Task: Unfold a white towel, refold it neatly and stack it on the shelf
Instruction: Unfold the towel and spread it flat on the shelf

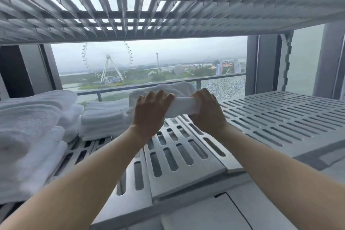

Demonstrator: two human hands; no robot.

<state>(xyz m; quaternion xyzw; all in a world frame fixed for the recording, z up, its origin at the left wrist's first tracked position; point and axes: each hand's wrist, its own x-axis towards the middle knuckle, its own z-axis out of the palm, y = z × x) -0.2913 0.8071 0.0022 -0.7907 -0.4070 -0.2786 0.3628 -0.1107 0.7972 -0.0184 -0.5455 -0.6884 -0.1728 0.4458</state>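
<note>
Both hands reach into the grey slotted shelf (280, 117) and hold one folded white towel (183, 106) just above its surface. My left hand (151, 112) grips the towel's left end with curled fingers. Its right end is gripped by my right hand (207, 110). Behind the hands, more of the white towel (173, 87) bunches up. To the left, a neat stack of folded white towels (101, 119) sits on the shelf.
A bigger pile of white towels (31, 136) fills the shelf's left side. Another slotted shelf (130, 5) hangs close overhead. A shelf post (285, 65) stands at the right rear. Behind the rack is a window. The shelf's right half is bare.
</note>
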